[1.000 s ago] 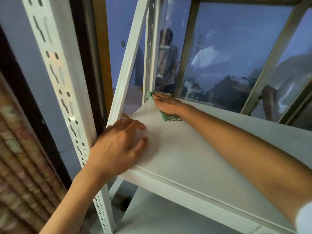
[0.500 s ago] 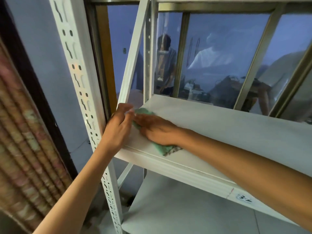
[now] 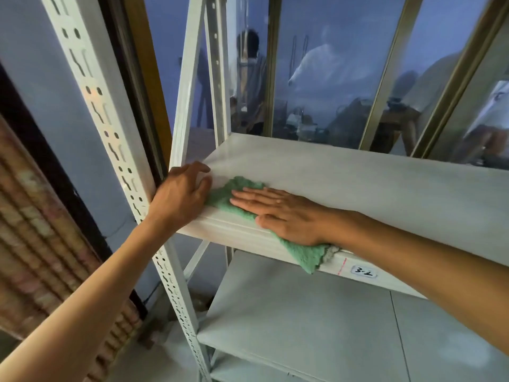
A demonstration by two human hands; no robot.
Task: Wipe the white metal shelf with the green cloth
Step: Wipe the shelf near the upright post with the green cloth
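The white metal shelf (image 3: 358, 186) runs across the middle of the head view. A green cloth (image 3: 228, 195) lies on its front left part, with one corner (image 3: 305, 256) hanging over the front edge. My right hand (image 3: 283, 213) lies flat on the cloth, fingers straight and pointing left, pressing it onto the shelf. My left hand (image 3: 179, 195) rests on the shelf's front left corner beside the perforated upright post, fingers curled on the surface and touching the cloth's left edge.
A perforated white upright (image 3: 110, 139) stands at the left, with a slanted brace (image 3: 187, 84) behind it. A lower shelf (image 3: 303, 321) sits beneath. Glass panes with brass frames (image 3: 325, 78) stand behind the shelf. A label (image 3: 363, 271) sticks on the front lip.
My right hand has drawn the cloth from the shelf's back left corner to its front edge, where a corner now hangs over. My left hand stays at the front left corner.
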